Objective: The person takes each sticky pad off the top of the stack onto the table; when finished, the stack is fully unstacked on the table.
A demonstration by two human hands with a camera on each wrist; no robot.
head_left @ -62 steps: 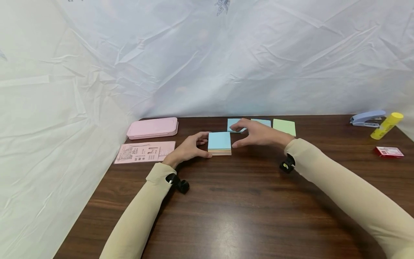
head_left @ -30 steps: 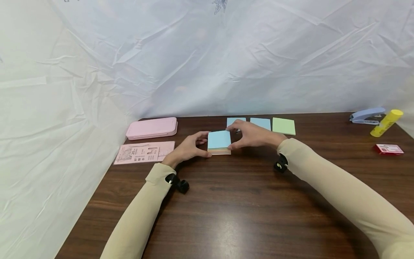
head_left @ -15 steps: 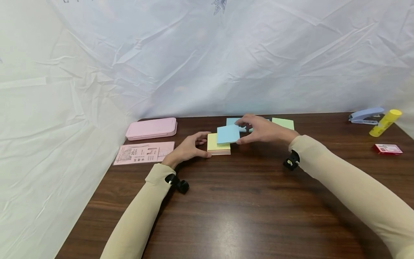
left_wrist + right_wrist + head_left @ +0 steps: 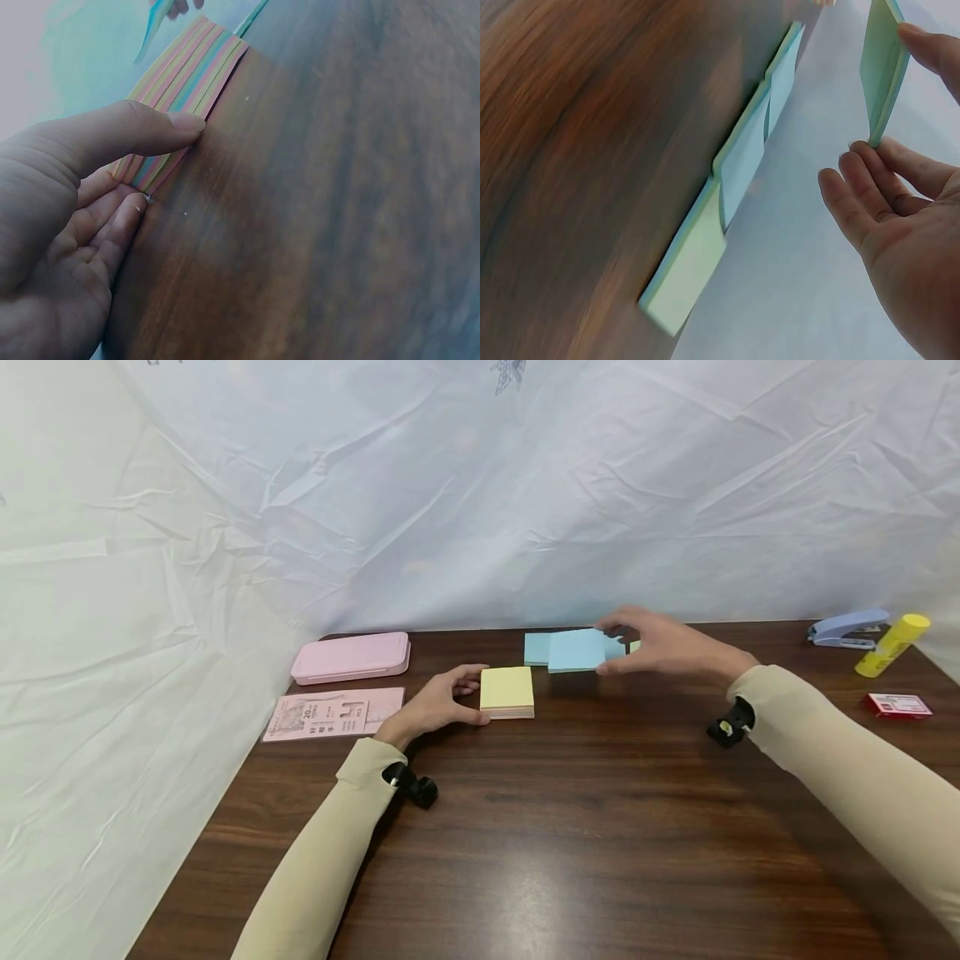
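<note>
A pad of sticky notes (image 4: 507, 692) with a yellow top sheet lies on the dark wooden table (image 4: 570, 827); its striped edge (image 4: 180, 90) shows in the left wrist view. My left hand (image 4: 438, 703) grips its left side, thumb (image 4: 142, 127) on the near edge. My right hand (image 4: 667, 643) pinches a loose blue sheet (image 4: 576, 650) and holds it in the air over the back of the table; the right wrist view shows that sheet (image 4: 883, 67) edge-on. Under it, blue notes (image 4: 536, 648) and a green note (image 4: 686, 274) lie in a row by the backdrop.
A pink case (image 4: 351, 657) and a pink printed card (image 4: 333, 713) lie at the left. At the far right are a blue stapler (image 4: 847, 627), a yellow glue stick (image 4: 892, 645) and a small red box (image 4: 898, 705). White sheeting (image 4: 480, 493) walls the back and left.
My right hand peeled the blue top sheet off the pad and carried it back and to the right. The pad now shows a yellow top. My left hand has stayed put.
</note>
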